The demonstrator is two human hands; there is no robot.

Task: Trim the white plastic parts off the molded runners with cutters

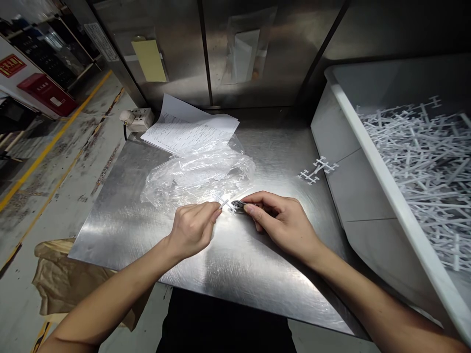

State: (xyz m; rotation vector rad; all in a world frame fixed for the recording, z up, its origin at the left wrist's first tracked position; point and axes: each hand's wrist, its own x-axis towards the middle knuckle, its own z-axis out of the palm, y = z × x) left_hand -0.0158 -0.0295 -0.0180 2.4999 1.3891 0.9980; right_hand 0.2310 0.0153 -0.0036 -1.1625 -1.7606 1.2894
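Observation:
Pinched in the fingers of my left hand point(196, 225) is a small white plastic sprue point(223, 201) with short branches. My right hand point(281, 220) is closed around dark metal nippers point(238, 204), most of the tool hidden in the palm. The nippers' tip meets the sprue's right end; whether its blades are closed is too small to tell. Just behind my hands lies a clear plastic bag point(198, 171) with small white pieces in it. A loose branched white sprue point(318, 170) rests on the metal table point(235, 284) to the right.
A large white bin point(342, 113) heaped with white sprues point(423, 162) stands along the right side. Printed sheets point(191, 122) lie behind the bag, beside a power socket point(142, 119). Brown paper point(62, 279) is at the lower left. A metal wall point(180, 59) closes off the back.

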